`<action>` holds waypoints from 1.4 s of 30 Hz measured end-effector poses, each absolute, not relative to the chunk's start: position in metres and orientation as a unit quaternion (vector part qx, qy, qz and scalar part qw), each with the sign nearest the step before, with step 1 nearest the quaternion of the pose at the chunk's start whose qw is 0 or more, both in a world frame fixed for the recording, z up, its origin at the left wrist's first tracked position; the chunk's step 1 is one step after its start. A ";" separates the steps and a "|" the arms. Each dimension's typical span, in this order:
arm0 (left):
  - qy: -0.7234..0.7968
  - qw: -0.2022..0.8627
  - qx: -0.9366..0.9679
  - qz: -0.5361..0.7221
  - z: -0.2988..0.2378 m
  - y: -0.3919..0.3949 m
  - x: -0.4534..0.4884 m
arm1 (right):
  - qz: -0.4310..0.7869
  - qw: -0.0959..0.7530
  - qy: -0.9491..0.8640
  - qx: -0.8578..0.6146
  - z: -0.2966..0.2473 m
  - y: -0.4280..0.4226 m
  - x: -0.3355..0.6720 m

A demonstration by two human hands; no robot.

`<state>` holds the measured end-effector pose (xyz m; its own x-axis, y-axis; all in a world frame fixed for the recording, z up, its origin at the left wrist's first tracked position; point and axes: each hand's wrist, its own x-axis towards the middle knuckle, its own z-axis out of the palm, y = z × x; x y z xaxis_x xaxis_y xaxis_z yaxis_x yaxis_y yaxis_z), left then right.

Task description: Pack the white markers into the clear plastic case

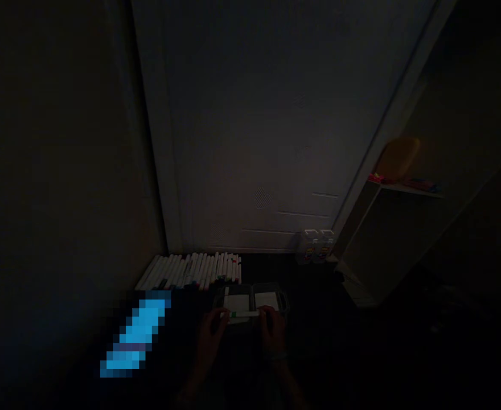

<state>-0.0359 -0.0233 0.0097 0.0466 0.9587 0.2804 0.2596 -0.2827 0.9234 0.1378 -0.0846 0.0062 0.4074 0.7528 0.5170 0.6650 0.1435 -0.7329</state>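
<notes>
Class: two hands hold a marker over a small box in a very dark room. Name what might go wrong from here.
1. The light is poor, so the green band on the marker may be misread.
2. Held by its ends between the left hand and the right hand, it might slip and fall into the box or roll away.
3. The row of markers lies loose nearby and could be knocked.

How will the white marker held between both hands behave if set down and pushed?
Probably stiff: the white marker spans straight between the left hand and right hand, with no sag. Likely light, since it seems held only at its ends. Long and slim, it may roll if pushed sideways, though its cross-section is too dark to tell.
</notes>
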 end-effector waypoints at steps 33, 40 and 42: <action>0.479 0.416 0.608 0.477 0.006 -0.019 -0.040 | 0.066 0.570 -0.528 -0.626 0.010 -0.085 0.137; 0.482 0.427 0.598 0.477 0.009 -0.021 -0.041 | 0.099 0.571 -0.529 -0.620 0.009 -0.085 0.137; 0.475 0.432 0.601 0.476 0.011 -0.022 -0.041 | 0.092 0.574 -0.526 -0.621 0.010 -0.085 0.136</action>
<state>-0.0411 -0.0218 0.0108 0.0943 0.9823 0.1619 0.1601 -0.1755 0.9714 0.1361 -0.0848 0.0096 0.4303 0.7586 0.4893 0.5465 0.2125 -0.8101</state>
